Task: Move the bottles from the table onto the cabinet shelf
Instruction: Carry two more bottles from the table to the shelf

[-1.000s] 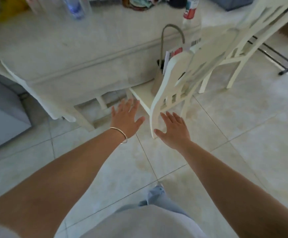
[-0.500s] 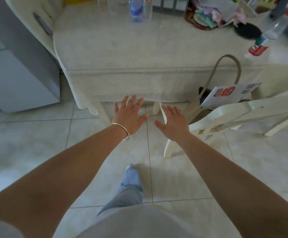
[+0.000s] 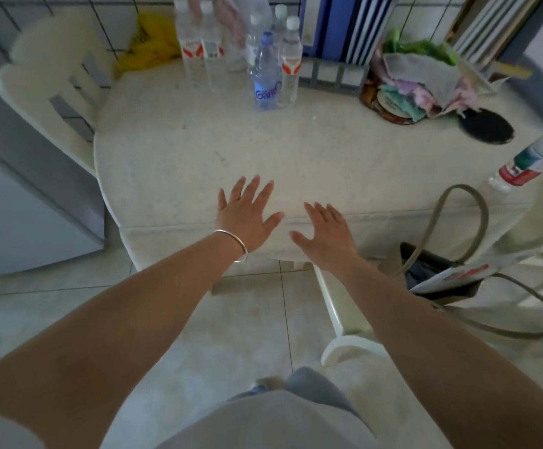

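- Both hands are empty: the left hand [image 3: 247, 215], with a bangle [image 3: 234, 246] at its wrist, and the right hand [image 3: 323, 234] reach out with fingers straight and spread, palms down, over the near edge of the desk [image 3: 199, 150]. I cannot tell whether they touch it.
- The bottles [image 3: 247, 53] stand upright in a tight cluster at the far edge of the desk, well apart from both hands. The front one is a blue-labelled bottle [image 3: 266, 79]; about 5 clear ones with white caps stand behind and beside it.
- 1 more bottle with a red and green label [image 3: 532, 163] lies tilted at the right edge of the desk.
- The cabinet shelf is not in view.
- The step in hand looks like the approach, with nothing picked up yet.
- The next move probably calls for a long reach across the desk and a grip around a bottle's body, likely the front one, without toppling its close neighbours.
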